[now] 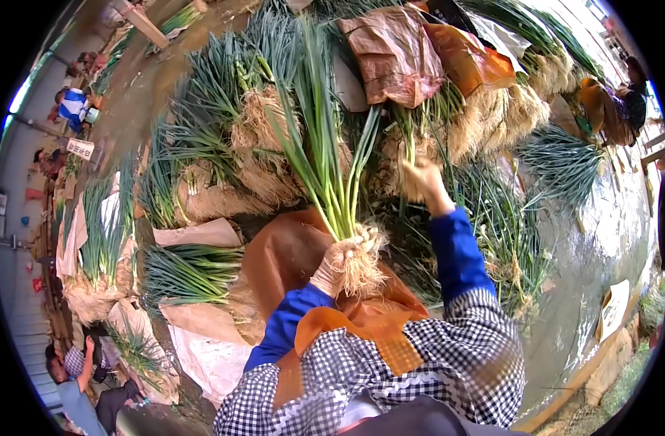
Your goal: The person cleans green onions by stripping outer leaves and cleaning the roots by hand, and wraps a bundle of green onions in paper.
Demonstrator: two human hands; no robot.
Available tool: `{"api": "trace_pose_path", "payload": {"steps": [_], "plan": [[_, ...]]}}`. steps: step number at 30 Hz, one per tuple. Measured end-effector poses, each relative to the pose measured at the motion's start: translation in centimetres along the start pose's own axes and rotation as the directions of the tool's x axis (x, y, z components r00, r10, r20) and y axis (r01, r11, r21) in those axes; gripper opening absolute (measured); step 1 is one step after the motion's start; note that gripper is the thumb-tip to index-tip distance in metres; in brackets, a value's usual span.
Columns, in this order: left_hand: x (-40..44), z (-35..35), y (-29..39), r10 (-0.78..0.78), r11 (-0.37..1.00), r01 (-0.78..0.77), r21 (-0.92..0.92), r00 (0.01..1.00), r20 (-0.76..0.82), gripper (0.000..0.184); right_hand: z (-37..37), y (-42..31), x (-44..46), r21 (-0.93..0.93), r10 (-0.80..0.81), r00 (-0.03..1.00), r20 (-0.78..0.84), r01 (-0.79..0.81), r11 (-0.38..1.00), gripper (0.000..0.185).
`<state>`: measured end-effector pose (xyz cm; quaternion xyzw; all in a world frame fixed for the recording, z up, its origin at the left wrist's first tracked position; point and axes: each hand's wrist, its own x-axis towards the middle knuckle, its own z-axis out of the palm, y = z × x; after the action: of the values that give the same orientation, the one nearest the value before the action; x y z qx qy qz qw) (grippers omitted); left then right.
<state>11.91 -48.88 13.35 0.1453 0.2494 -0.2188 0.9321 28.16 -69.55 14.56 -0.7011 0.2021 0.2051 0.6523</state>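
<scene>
My left hand (332, 267) is closed around the base of a bunch of green garlic (334, 200). The long leaves of that bunch fan upward, and its pale, tangled roots (361, 272) hang below my fingers. Further forward and to the right, my right hand (425, 182) is slightly blurred, its fingers curled at the lower end of a pale stalk (410, 142). That stalk lies among the rooted bunches in front of me. A brown apron (281, 247) covers my lap under the held bunch.
Rooted bunches (267, 131) are heaped at front left, and more roots (485, 123) lie under brown plastic sheets (394, 54). Loose greens (492, 218) spread at right beside wet floor (587, 247). Wrapped greens (194, 272) lie at left. Other people (78, 378) are at the edges.
</scene>
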Motion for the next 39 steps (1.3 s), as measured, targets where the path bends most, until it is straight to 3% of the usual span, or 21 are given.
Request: {"api": "trace_pose_path", "payload": {"steps": [2,5,6,9,10,12,14,16,20,22,24,26,29,31,33,34,35,36,37,38,39], "plan": [[-0.8,0.6,0.0,-0.153,0.988,0.148,0.045,0.979,0.134,0.038,0.4,1.9,-6.8,0.244,-0.174,0.969,0.176,0.129,0.961,0.026],[0.5,-1.9,-3.0,-0.296,0.953,0.290,0.093,0.953,0.065,0.031,0.8,8.4,-9.1,0.096,-0.086,0.914,0.397,0.052,0.994,0.028],[0.8,-2.4,-4.1,-0.306,0.941,0.317,0.114,0.946,-0.109,0.026,1.8,9.7,-9.3,0.165,-0.102,0.930,0.353,0.045,0.985,0.030],[0.5,-2.3,-4.7,-0.244,0.934,0.276,0.227,0.957,-0.159,0.020,2.3,10.2,-6.4,0.123,-0.171,0.979,0.110,0.157,0.980,0.030],[0.5,-2.0,-4.7,-0.227,0.930,0.265,0.253,0.959,-0.172,0.021,2.1,13.2,-2.1,-0.378,-0.387,0.916,-0.105,0.324,0.867,0.038],[2.3,-4.6,-5.9,-0.137,0.938,0.195,0.288,0.968,-0.210,0.017,2.9,11.1,-2.0,-0.722,-0.500,0.854,-0.145,0.254,0.643,0.043],[2.1,-3.4,-5.8,-0.069,0.957,0.117,0.266,0.981,-0.183,0.014,3.8,10.4,-2.8,-0.847,-0.521,0.836,-0.173,0.143,0.511,0.045],[1.5,-2.2,-5.7,-0.047,0.963,0.101,0.252,0.976,-0.211,0.015,3.6,11.4,-4.0,-0.868,-0.624,0.766,-0.155,0.197,0.456,0.044],[2.1,-4.5,-4.9,-0.090,0.928,0.166,0.335,0.969,-0.230,0.015,2.0,12.1,-10.5,-0.406,-0.517,0.851,0.093,0.506,0.761,0.034],[2.4,-4.7,-5.6,-0.084,0.935,0.136,0.327,0.982,-0.168,0.014,-0.2,10.0,-9.4,-0.267,-0.252,0.957,-0.147,0.207,0.941,0.034],[1.7,-3.0,-6.2,-0.089,0.957,0.128,0.260,0.984,-0.153,0.014,-0.8,8.5,-6.2,-0.581,-0.458,0.864,-0.209,0.267,0.769,0.043],[1.8,-3.0,-6.6,-0.061,0.952,0.113,0.285,0.981,-0.185,0.014,0.3,7.8,-2.8,-0.784,-0.464,0.875,-0.136,0.191,0.591,0.046],[3.2,-5.2,-6.7,0.114,0.886,-0.006,0.464,0.972,-0.206,0.009,2.2,7.6,-2.0,-0.860,-0.621,0.782,-0.042,0.288,0.421,0.034],[3.4,-6.0,-5.7,0.049,0.912,0.058,0.406,0.968,-0.247,0.009,3.0,8.3,-5.0,-0.826,-0.689,0.719,0.088,0.440,0.354,0.030],[4.5,-7.3,-6.6,0.028,0.945,0.082,0.316,0.943,-0.331,0.010,2.8,9.0,-10.4,-0.582,-0.581,0.703,0.410,0.692,0.427,0.026],[4.0,-6.7,-6.1,-0.038,0.970,0.090,0.228,0.974,-0.222,0.012,1.9,8.8,-13.4,-0.376,-0.421,0.760,0.495,0.624,0.685,0.026],[3.3,-5.9,-5.6,-0.104,0.983,0.119,0.142,0.989,-0.109,0.015,0.1,8.3,-15.6,-0.382,-0.346,0.753,0.559,0.605,0.699,0.029],[2.8,-4.6,-5.5,-0.131,0.982,0.139,0.126,0.989,-0.070,0.016,-2.2,7.3,-16.7,-0.463,0.000,0.864,0.503,0.270,0.844,0.027],[2.2,-3.3,-5.1,-0.159,0.970,0.175,0.169,0.982,-0.105,0.016,-4.3,6.6,-17.4,-0.298,0.156,0.915,0.372,-0.041,0.954,0.026],[2.1,-3.7,-4.5,-0.216,0.972,0.220,0.079,0.975,-0.054,0.016,-6.5,7.8,-16.2,-0.461,0.148,0.963,0.224,-0.029,0.887,0.029],[1.7,-3.2,-4.1,-0.251,0.968,0.250,0.023,0.968,0.011,0.019,-9.0,11.3,-13.5,-0.860,0.027,0.993,0.112,0.084,0.504,0.036]]}}
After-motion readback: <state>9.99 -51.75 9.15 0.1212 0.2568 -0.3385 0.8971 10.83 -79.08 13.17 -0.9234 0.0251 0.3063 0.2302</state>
